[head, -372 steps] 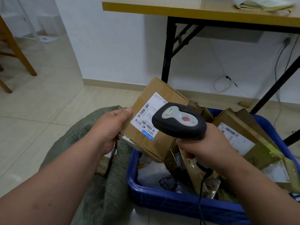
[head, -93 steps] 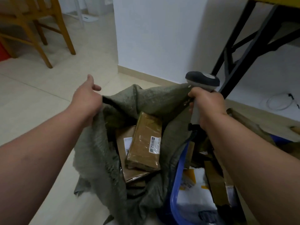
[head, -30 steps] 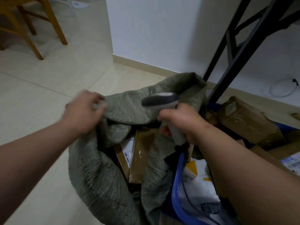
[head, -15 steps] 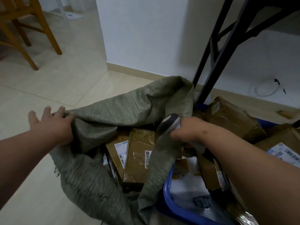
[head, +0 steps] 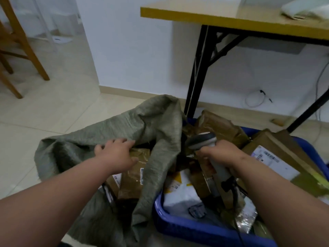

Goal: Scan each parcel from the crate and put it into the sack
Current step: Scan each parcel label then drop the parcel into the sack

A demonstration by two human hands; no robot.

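On the floor at left, the green sack (head: 85, 148) gapes, brown parcels (head: 132, 173) inside; the left hand (head: 116, 153) reaches over them, fingers spread. Right of it, the right hand (head: 219, 157) grips the scanner (head: 202, 141) above the blue crate (head: 195, 229) of parcels.

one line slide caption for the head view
Left hand reaches into the green sack while the right hand grips the scanner.

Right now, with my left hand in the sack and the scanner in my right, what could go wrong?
The sack rim sags limp, so its mouth may fold shut over the taped parcel under your left hand. The scanner cable in your right hand trails across the crate and could snag parcels.
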